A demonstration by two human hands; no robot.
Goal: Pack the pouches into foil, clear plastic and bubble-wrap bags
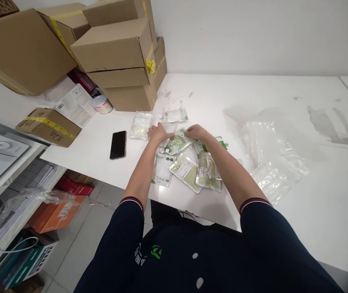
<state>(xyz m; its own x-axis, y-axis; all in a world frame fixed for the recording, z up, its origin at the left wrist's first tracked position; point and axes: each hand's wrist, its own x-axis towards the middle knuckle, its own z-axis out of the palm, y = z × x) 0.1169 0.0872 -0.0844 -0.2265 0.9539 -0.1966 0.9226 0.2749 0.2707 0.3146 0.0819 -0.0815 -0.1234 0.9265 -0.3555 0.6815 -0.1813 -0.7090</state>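
A green-and-white printed pouch (pixel 179 141) lies in the middle of the pile on the white table. My right hand (pixel 197 132) pinches its upper right edge. At the pouch's left side is my left hand (pixel 159 133), its fingers spread and its thumb reaching to the pouch's edge. Beneath that hand a clear plastic piece shows only in part. Nearer my body lie a white spouted pouch (pixel 162 171), a light green packet (pixel 186 173) and another green packet (pixel 208 179). Behind the hands are a clear bag of pale contents (pixel 142 125) and a flat clear-and-white packet (pixel 174 115).
A black phone (pixel 118 145) lies left of the pile. Cardboard boxes (pixel 113 49) are stacked at the back left, with a round tin (pixel 102 104) beside them. Crumpled clear plastic (pixel 272 150) spreads across the right. A microwave (pixel 1 150) stands at far left.
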